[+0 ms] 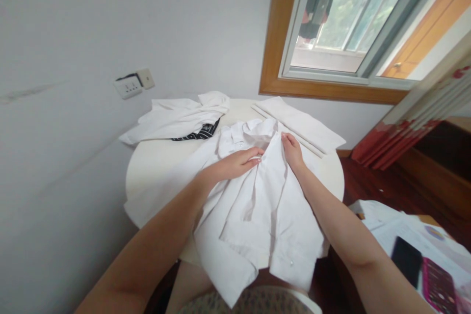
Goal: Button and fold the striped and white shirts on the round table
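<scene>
A white button-up shirt [272,196] lies spread over a round white table [147,167], its collar toward the wall and its lower part hanging over the near edge. Near the collar, my left hand [239,163] pinches the front edge between thumb and fingers. My right hand [292,149] grips the cloth by the collar's right side, its fingers closed. Beyond it on the right rests a folded white cloth [300,125]. At the back left another white garment [180,115] lies loosely bunched, with a black striped piece [200,131] showing under it.
A wall with a socket [128,87] stands behind the table at left. The wood-framed window [331,19] is at the back right, beside a red and cream curtain [401,127]. At lower right, a dark phone [406,260] and a pink-edged device [437,284] lie on a covered surface.
</scene>
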Tool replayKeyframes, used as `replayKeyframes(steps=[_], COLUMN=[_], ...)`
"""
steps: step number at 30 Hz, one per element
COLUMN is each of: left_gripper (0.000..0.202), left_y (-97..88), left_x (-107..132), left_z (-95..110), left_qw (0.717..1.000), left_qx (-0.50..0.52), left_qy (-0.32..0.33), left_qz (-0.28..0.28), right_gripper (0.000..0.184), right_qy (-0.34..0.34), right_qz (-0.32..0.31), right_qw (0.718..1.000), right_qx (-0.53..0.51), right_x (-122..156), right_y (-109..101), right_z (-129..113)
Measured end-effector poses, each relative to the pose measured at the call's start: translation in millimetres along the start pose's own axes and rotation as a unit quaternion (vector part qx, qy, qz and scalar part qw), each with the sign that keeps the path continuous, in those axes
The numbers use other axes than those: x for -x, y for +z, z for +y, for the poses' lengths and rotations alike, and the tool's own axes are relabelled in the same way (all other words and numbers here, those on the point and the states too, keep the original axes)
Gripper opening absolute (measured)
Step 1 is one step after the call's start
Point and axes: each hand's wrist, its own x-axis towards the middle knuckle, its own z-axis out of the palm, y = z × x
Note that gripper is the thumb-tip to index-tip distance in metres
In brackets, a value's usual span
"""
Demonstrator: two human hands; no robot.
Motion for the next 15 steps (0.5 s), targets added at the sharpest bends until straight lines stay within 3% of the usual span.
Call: replayKeyframes(steps=[6,10,15], left_gripper=[0.03,0.031,0.029], left_y=[6.5,15.1,24.9], left_x=[-2.5,-5.9,-10.5], left_z=[5.1,8.4,7.5], left_qw=[0.995,0.992,0.982], left_qx=[-0.08,-0.05,-0.004], left_qy=[-0.005,-0.027,-0.054], left_qz=[0.066,0.113,0.179], right_gripper=[0.038,0.04,0.042], right_qy=[0.031,0.051,0.062], right_qz=[-0.026,-0.063,-0.045], right_qw=[0.998,0.996,0.995], right_qx=[-0.046,-0.047,-0.066], right_x=[2.6,5.1,2.7], right_y=[4.6,7.4,5.7], right_z=[1.7,-5.0,-4.8])
